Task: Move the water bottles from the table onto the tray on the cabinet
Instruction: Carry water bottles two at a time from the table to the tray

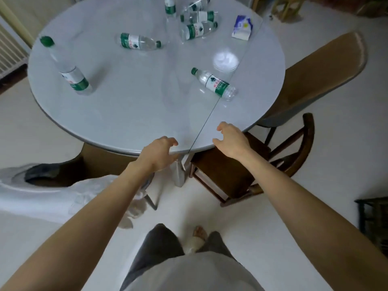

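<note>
Reaching over the round table's (126, 114) near edge, your left hand (160, 153) and right hand (231, 141) hang loosely curled, holding nothing. Green-labelled water bottles (214, 84) lie scattered beyond; their red lettering is unreadable.

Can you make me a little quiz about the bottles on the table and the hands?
1. True or false: the left hand holds a bottle.
2. Which stands upright? A) the bottle by the table's left edge B) the bottle nearest the right hand
3. Fill in: the bottle caps are ____.

Key: 1 false, both hands are empty, the right hand too; 2 A; 3 green.
</note>
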Action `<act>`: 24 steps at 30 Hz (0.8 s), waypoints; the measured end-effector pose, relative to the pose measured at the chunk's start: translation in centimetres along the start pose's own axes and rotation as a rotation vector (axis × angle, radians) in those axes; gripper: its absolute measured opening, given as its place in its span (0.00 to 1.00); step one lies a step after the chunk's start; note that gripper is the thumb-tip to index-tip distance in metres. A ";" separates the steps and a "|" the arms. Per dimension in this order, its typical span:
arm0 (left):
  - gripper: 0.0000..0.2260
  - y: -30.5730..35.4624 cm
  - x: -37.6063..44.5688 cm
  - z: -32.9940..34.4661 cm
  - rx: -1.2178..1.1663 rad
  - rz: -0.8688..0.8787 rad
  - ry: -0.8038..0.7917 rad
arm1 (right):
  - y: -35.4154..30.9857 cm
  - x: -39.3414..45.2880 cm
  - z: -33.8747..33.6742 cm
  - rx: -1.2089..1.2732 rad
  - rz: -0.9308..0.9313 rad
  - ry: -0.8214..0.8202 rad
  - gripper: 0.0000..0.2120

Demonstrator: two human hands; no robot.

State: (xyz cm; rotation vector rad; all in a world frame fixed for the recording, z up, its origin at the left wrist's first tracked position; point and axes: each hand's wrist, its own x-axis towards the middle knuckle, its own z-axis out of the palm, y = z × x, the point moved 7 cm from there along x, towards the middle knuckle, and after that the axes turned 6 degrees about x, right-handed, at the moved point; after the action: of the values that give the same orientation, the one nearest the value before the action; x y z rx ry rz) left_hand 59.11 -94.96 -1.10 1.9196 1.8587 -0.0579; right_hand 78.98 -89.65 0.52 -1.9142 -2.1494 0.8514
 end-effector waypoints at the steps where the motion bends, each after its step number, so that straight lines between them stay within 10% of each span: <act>1: 0.19 -0.4 1.6 -0.1 0.005 -0.012 -0.012 | 0.2 2.2 -0.1 -0.004 0.001 -0.008 0.20; 24: 0.18 -6.4 26.2 -3.2 -0.299 -0.183 0.056 | 6.1 34.7 -0.1 -0.077 0.131 -0.118 0.41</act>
State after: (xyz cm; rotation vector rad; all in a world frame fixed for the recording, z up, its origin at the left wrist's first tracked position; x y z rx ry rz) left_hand 54.33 -69.41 -9.11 1.5625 1.9492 0.2063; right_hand 78.04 -56.55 -11.43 -2.1131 -2.1712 0.9405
